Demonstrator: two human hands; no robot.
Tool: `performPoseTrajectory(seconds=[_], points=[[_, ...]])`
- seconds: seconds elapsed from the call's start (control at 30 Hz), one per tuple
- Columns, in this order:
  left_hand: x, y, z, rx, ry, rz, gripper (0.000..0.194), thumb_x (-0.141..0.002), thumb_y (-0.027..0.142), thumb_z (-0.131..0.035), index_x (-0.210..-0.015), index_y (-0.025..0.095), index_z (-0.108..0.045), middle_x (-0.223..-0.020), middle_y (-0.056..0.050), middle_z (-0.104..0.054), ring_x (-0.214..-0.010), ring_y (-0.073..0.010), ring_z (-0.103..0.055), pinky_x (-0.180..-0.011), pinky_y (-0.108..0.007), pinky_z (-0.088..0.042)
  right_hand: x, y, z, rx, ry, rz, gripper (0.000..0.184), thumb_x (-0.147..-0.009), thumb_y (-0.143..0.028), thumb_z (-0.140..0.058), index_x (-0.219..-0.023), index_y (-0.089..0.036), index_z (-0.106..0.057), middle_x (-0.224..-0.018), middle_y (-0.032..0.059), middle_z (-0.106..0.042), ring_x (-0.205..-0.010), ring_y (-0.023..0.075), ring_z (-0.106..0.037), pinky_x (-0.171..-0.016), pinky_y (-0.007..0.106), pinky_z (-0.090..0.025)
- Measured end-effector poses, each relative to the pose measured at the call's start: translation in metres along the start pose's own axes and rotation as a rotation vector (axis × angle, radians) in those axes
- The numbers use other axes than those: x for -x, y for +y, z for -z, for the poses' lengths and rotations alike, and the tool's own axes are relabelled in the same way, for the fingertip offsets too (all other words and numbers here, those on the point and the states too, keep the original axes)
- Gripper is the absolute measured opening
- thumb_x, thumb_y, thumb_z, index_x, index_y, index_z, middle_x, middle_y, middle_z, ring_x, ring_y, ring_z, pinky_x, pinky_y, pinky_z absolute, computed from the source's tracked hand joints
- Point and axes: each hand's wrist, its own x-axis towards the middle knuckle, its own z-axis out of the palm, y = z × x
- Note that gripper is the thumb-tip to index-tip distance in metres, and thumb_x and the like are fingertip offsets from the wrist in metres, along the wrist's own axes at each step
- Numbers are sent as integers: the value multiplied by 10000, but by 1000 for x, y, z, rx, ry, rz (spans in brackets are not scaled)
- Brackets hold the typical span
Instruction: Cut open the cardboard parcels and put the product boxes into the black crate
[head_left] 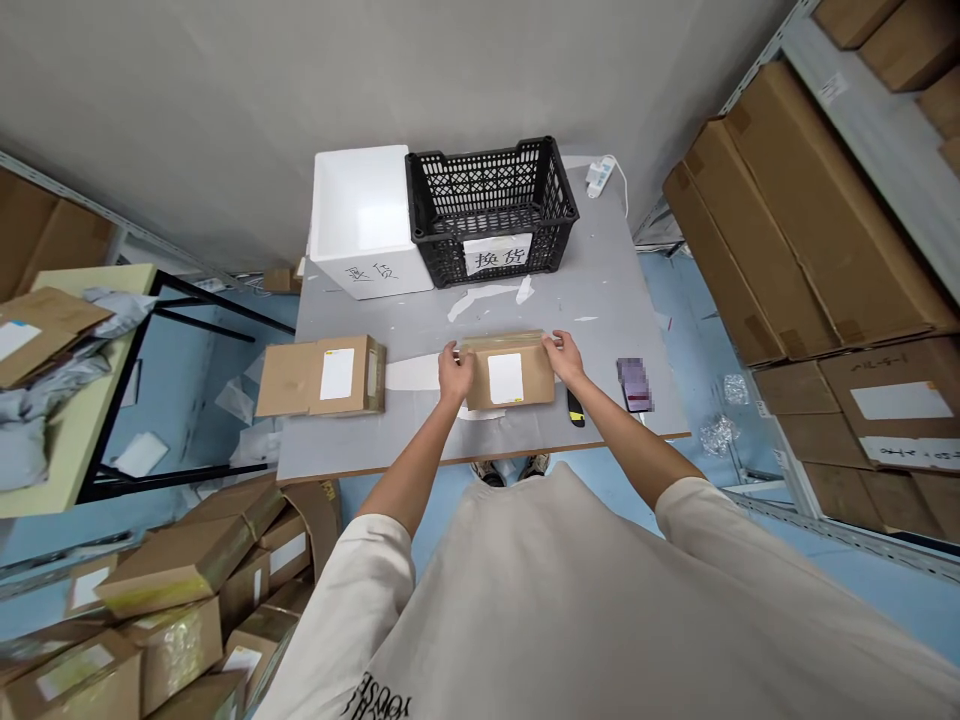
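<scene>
On the grey table, right in front of me, lies a small brown cardboard box with a white label on it. My left hand grips its left end, and my right hand holds its right back corner, fingers closed on the edge. Clear tape shows along the back of the box. A black and yellow box cutter rests just right of the box, beside my right forearm. Further left, apart from my hands, is another cardboard box with a flap spread leftward and a white label.
A white foam box and a black plastic crate stand at the back. A phone lies at the right, a power strip behind. Stacked cartons line the right; heaped boxes fill the floor lower left.
</scene>
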Motion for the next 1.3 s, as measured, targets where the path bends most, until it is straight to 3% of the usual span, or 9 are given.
performPoseTrajectory(seconds=[0.1, 0.23, 0.43, 0.53, 0.83, 0.93, 1.13, 1.3], points=[[5, 5, 3, -39, 61, -9, 562, -969, 501, -565, -1442, 202, -514, -1299, -131, -611, -1139, -263, -629, -1028, -394, -465, 3, -5, 1, 57, 86, 36, 612, -888, -658, -553, -1316, -224, -605, -1162, 90, -663, -1040, 249, -635, -953, 369, -483], [14, -10, 0, -62, 27, -31, 500, -971, 531, -562, -1359, 216, -574, -1251, -119, -637, -1067, -259, -644, -969, -391, -482, 9, 5, 0, 166, 123, 68, 560, -886, -647, -559, -1224, -211, -654, -1082, 89, -649, -997, 247, -619, -912, 353, -480], [26, -51, -4, -161, -63, -68, 478, -936, 524, -615, -1291, 205, -632, -1062, -100, -650, -1041, -283, -640, -911, -402, -496, 31, 41, 6, 283, -27, -19, 512, -865, -652, -605, -1125, -217, -675, -897, 55, -682, -860, 248, -639, -757, 329, -467], [32, -67, -4, -101, -89, -112, 503, -906, 514, -666, -1307, 213, -625, -1071, -90, -642, -1013, -258, -642, -908, -387, -508, 39, 56, 11, 244, -77, -15, 512, -839, -659, -640, -1112, -226, -672, -848, 29, -683, -812, 230, -645, -710, 311, -462], [33, -76, -10, 56, -118, -127, 651, -891, 472, -690, -1460, 216, -509, -1374, -149, -602, -1075, -252, -657, -958, -420, -532, 31, 78, 4, 108, -9, 99, 586, -755, -617, -712, -1181, -217, -674, -1166, 92, -696, -982, 238, -667, -914, 385, -539], [32, -77, -9, 77, -141, -106, 682, -885, 470, -693, -1485, 219, -488, -1411, -155, -596, -1121, -261, -655, -976, -421, -527, 33, 77, 4, 48, -43, 86, 642, -753, -586, -718, -1270, -211, -651, -1251, 105, -685, -951, 227, -678, -917, 401, -552], [36, -67, -3, 71, -217, -40, 754, -922, 475, -645, -1585, 241, -374, -1341, -137, -659, -1121, -249, -672, -1008, -408, -499, 44, 51, 8, -59, -132, 117, 698, -829, -492, -685, -1460, -221, -554, -1289, 101, -706, -1135, 237, -665, -1061, 414, -487], [32, -46, 6, 99, -99, -15, 724, -964, 557, -573, -1590, 254, -369, -1306, -113, -661, -1081, -228, -677, -968, -361, -507, 45, 19, 9, -116, -16, 74, 697, -882, -588, -611, -1474, -228, -532, -1298, 105, -696, -1127, 237, -669, -1027, 385, -505]])
